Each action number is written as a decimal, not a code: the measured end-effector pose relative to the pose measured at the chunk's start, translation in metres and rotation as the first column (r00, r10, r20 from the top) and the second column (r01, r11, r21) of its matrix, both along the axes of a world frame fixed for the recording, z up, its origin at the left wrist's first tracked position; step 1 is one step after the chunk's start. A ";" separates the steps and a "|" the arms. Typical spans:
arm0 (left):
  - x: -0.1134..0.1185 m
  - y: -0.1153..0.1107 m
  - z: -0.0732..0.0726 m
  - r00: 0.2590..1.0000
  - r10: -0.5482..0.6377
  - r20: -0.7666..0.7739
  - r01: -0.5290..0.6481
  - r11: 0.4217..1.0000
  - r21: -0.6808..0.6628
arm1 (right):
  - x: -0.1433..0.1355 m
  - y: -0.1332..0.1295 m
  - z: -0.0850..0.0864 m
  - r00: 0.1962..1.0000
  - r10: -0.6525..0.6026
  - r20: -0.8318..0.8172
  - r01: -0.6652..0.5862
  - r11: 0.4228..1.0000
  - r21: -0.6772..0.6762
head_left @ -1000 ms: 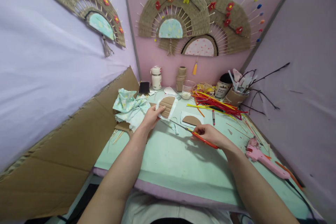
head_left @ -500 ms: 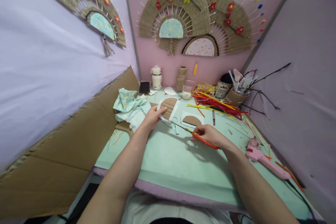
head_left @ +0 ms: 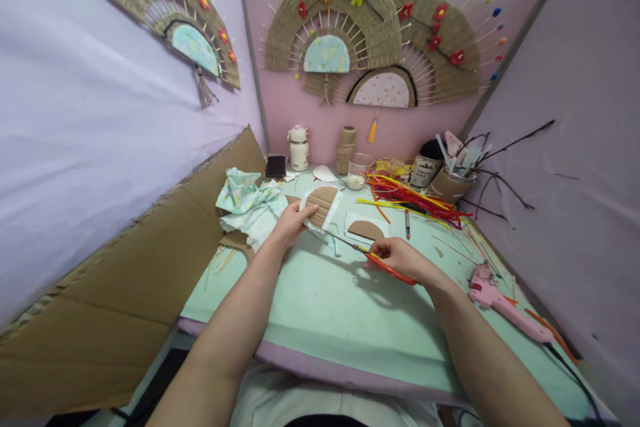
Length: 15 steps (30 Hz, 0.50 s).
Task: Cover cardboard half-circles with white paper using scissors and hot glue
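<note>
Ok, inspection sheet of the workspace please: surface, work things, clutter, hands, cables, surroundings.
Surface: green-covered table.
Work things: white-edged cardboard piece; orange-handled scissors.
Clutter: crumpled fabric at left; red and yellow strips and pink glue gun at right.
Hands: left hand holds the cardboard piece; right hand holds the scissors, tips toward it.
Cables: black cord from the glue gun.
Surroundings: woven fans on walls; cardboard panel at left.

Both forearms (head_left: 227, 320) are bare; the clothing (head_left: 270, 395) is white and creased, with a black patch (head_left: 325, 421) low down.
</note>
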State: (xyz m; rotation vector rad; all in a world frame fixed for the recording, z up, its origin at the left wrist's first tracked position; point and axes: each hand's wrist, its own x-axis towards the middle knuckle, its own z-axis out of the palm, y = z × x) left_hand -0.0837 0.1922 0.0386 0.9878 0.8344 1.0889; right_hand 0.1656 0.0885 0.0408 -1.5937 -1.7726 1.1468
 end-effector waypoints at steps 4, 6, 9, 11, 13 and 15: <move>0.000 0.000 -0.001 1.000 -0.003 0.014 0.003 1.000 0.002 | 0.000 0.001 -0.001 1.000 -0.005 -0.004 0.005 1.000 0.011; 0.000 0.000 -0.001 1.000 -0.006 0.016 0.006 1.000 0.004 | 0.001 0.001 -0.002 1.000 -0.004 -0.009 0.004 1.000 0.014; 0.000 0.001 -0.001 1.000 -0.001 0.008 0.001 1.000 0.004 | 0.001 0.002 -0.004 1.000 -0.005 -0.014 0.006 1.000 0.019; -0.001 0.000 -0.001 1.000 0.002 0.003 -0.002 1.000 0.003 | 0.002 0.002 -0.005 1.000 -0.005 -0.002 0.005 1.000 0.016; -0.001 0.000 0.000 1.000 0.002 0.001 -0.002 1.000 0.000 | 0.002 0.002 -0.006 1.000 0.001 0.016 -0.001 1.000 0.011; -0.001 0.000 0.000 1.000 0.005 -0.002 -0.005 1.000 -0.004 | 0.003 0.002 -0.006 0.999 0.009 0.031 -0.009 1.000 0.021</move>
